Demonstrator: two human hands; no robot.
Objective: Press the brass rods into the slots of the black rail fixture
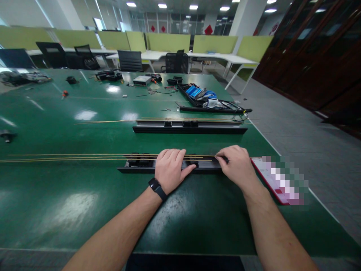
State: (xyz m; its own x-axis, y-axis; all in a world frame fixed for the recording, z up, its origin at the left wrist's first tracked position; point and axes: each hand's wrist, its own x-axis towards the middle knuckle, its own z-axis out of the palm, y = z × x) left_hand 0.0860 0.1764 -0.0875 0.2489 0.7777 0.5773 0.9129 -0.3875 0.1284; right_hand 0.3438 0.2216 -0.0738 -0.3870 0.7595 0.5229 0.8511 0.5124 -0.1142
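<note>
A black channel-shaped rail (139,170) lies lengthwise across the green table before me, with dark blocks inside it. Several thin gold-coloured rods (84,158) run along its top and reach far out to the left. My left hand (170,167), with a dark watch on the wrist, lies flat over the rods and rail, its thumb stretched to the right. At the rail's right end my right hand (236,162) pinches one thin rod between thumb and fingertips. Its other fingers are curled, and part of the rail is hidden behind it.
Farther back lies a second black rail (191,130) with thin rods along it. Behind it sits a black tray (186,94) holding blue and grey items. A red-edged flat object (267,182), partly pixelated, is at the right. Small parts and a white box (142,80) stand along the far side.
</note>
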